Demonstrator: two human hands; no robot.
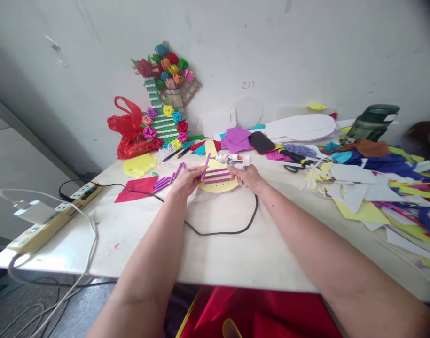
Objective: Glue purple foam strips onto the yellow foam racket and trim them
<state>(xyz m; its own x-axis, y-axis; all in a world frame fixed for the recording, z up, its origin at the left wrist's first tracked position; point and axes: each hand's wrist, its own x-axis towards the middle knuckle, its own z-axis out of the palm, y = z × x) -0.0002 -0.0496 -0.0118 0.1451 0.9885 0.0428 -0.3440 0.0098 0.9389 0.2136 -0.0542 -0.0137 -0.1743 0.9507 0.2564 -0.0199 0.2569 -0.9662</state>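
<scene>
Between the fingers of my left hand (pixel 189 180) is a purple paper stick (pixel 207 164), tilted up. My right hand (pixel 249 178) grips a white patterned glue gun (pixel 232 160), its nozzle pointing left at the stick. Below both lies a yellow cut-out (pixel 220 187) with a rounded base and a narrow neck, crossed by several purple sticks and marked with small dots. More purple sticks (pixel 162 183) lie left of my left hand, partly on a red paper sheet (pixel 133 190). A black cord (pixel 222 234) loops over the table in front of the cut-out.
A power strip (pixel 56 213) with a white charger sits at the left edge. At the back stand a red bag (pixel 128 134) and a green paper-flower piece (pixel 165 126). A phone (pixel 261 142), scissors (pixel 294 167), paper scraps (pixel 373 188) and a bottle (pixel 373 123) lie to the right.
</scene>
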